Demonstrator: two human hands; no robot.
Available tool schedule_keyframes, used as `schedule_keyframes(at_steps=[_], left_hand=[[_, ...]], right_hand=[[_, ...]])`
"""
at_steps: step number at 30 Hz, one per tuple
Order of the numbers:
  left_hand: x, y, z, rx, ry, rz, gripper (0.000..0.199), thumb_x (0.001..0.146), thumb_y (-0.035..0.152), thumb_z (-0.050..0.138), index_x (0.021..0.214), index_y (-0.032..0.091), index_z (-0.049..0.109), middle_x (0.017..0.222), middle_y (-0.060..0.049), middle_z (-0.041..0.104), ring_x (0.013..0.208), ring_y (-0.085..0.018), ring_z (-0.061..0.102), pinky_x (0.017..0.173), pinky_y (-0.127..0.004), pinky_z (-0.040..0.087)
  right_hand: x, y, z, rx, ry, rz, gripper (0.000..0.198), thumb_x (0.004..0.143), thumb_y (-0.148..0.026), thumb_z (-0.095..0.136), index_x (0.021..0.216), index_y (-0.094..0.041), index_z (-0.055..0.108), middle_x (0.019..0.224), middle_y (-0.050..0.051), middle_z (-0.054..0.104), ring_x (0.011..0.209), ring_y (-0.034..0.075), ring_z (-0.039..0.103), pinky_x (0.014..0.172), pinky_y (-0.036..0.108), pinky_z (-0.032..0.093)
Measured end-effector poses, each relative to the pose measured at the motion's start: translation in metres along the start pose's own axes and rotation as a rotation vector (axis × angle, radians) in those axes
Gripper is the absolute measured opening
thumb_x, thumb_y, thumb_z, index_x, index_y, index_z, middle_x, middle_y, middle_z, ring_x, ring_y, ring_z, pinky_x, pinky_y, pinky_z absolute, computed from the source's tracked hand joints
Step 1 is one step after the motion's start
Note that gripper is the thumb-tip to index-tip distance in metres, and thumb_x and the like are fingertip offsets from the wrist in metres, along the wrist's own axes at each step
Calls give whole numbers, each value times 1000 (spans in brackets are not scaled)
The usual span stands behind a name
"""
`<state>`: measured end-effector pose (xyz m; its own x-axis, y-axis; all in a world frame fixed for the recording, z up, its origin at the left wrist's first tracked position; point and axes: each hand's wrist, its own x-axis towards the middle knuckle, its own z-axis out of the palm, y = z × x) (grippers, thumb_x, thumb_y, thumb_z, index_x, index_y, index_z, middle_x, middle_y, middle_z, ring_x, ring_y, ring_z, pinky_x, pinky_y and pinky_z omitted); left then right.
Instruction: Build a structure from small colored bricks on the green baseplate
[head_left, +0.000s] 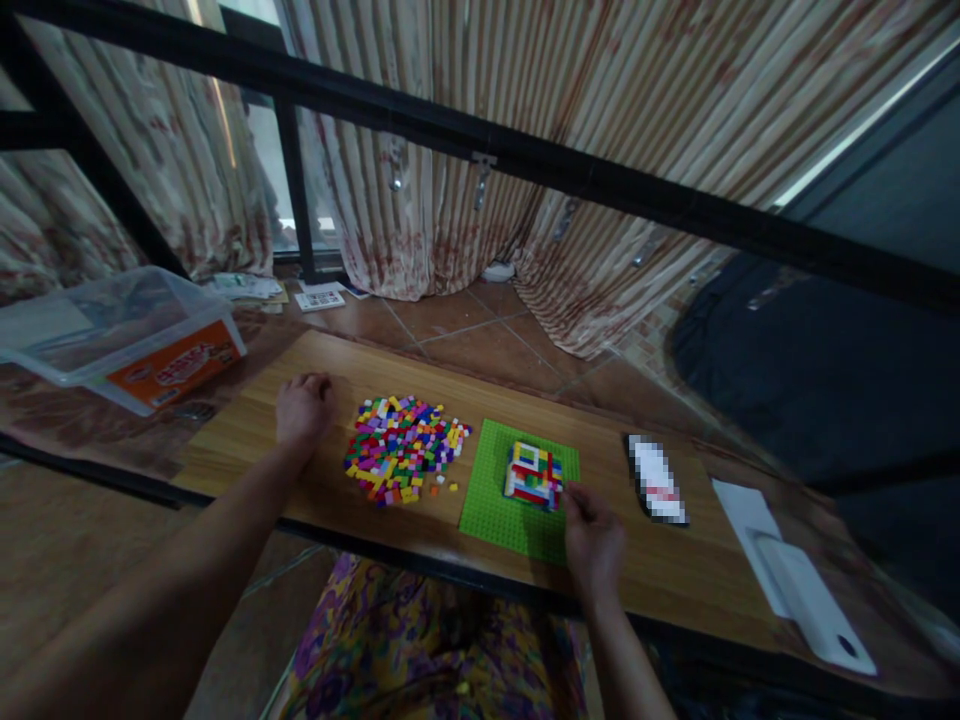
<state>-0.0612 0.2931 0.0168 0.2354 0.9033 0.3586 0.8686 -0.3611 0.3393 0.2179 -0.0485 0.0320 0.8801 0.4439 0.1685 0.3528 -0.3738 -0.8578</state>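
A green studded baseplate (487, 500) lies on the wooden table, and a low, multicoloured toy-brick build (534, 474) sits on it. At the build's right edge is my right hand (594, 540), its thumb and fingers pinched together. Whatever they may hold is too small to make out. To the left of the baseplate spreads a heap of small loose bricks (405, 445) in many colours, with a few strays near its lower right. My left hand (302, 410) rests on the wood left of this heap, fingers curled in, no brick visible in them.
The wooden tabletop (420, 530) carries a blurred-out phone-like object (656, 480) on the right. Beyond it lies a white flat object (810, 600). A clear plastic tub (127, 330) with an orange label stands at the left. A dark metal bar (450, 140) crosses before the curtains.
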Motion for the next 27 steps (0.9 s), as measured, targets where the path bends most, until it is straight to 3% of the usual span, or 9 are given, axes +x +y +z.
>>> schedule_keyframes(at_steps=[18,27], left_hand=[[-1,0,0,-11,13,-8,33,82,25,40,99,16,67,110,-14,66,104,-30,57,96,-42,42],[-1,1,-1,-20,-4,-11,33,83,25,40,100,15,67,112,-15,66,107,-30,57,99,-42,41]], right_hand=[[13,6,6,219,18,157,42,65,-44,71,91,-13,73,82,10,74,73,22,67,65,32,51],[19,2,7,280,5,271,37,55,-40,76,79,-12,74,71,8,73,63,19,65,54,27,47]])
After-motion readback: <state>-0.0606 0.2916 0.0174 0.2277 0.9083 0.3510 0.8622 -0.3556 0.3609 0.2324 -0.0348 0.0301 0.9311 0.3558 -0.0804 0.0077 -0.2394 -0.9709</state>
